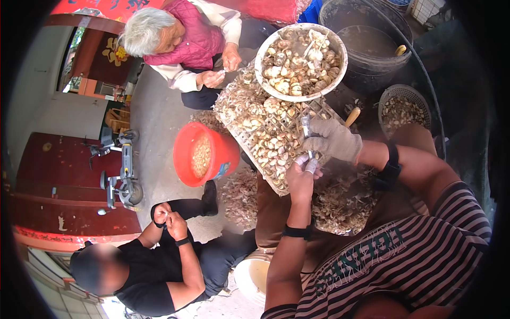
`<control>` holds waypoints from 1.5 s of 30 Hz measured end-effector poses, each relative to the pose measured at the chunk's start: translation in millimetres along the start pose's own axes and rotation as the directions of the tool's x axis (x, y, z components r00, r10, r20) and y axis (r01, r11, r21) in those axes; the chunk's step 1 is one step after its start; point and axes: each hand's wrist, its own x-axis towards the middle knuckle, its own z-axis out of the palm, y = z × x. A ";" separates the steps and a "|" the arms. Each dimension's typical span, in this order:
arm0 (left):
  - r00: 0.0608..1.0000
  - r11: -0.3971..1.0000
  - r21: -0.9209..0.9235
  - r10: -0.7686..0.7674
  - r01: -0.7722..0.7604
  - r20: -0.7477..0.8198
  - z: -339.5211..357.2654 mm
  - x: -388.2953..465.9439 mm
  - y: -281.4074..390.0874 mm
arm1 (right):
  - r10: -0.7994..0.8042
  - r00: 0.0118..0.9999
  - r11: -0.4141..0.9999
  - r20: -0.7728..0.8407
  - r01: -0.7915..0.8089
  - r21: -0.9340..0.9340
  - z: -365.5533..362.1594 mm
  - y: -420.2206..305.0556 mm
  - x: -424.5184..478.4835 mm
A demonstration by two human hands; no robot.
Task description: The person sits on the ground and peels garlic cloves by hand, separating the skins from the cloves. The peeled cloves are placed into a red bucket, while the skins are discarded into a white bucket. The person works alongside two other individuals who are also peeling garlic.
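My right hand (332, 140), in a grey knit glove, grips a narrow silvery metal tool (306, 127) over a plastic crate. Just below, the fingertips of my left hand (303, 175), with pale coverings on some of them, meet at the tool's lower end; whether a clove is between them cannot be told. Garlic cloves (275, 149) and dry skins lie over the upturned-looking lattice crate (246, 144). A white-rimmed basin (259, 75) of garlic bulbs (297, 60) rests at its far end. A wooden handle (352, 117) shows beside my gloved hand.
A red bucket (181, 135) holding peeled cloves stands left of the crate. A black tub (346, 71) of murky water and a perforated basket (426, 101) are at right. Two people sit left and beyond, hands occupied. Skins (241, 195) cover floor; a pale bucket (243, 275) stands below.
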 end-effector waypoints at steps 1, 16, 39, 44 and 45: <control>1.000 1.000 -0.004 -0.004 0.004 0.007 -1.2 0.5 -0.8 | -0.004 1.000 0.999 0.012 0.004 -0.032 -0.7 -0.5 -0.4; 0.999 0.995 -0.098 -0.018 0.021 0.032 -6.6 -8.9 -15.0 | -0.016 0.999 0.994 0.050 0.022 -0.111 4.8 14.5 -8.5; 0.993 0.989 -0.114 0.104 -0.098 0.051 -6.6 -18.8 -33.3 | 0.663 0.747 0.710 0.044 -0.647 0.277 13.7 6.3 1.3; 0.998 0.963 -0.267 0.054 -0.044 0.029 -0.5 -15.9 -39.5 | 0.248 0.963 0.952 -0.109 -0.263 -0.156 20.3 5.8 -3.2; 0.998 0.959 -0.277 0.063 -0.062 -0.006 2.9 -16.8 -38.5 | 0.172 0.979 0.954 -0.111 -0.194 -0.227 20.2 3.7 -4.2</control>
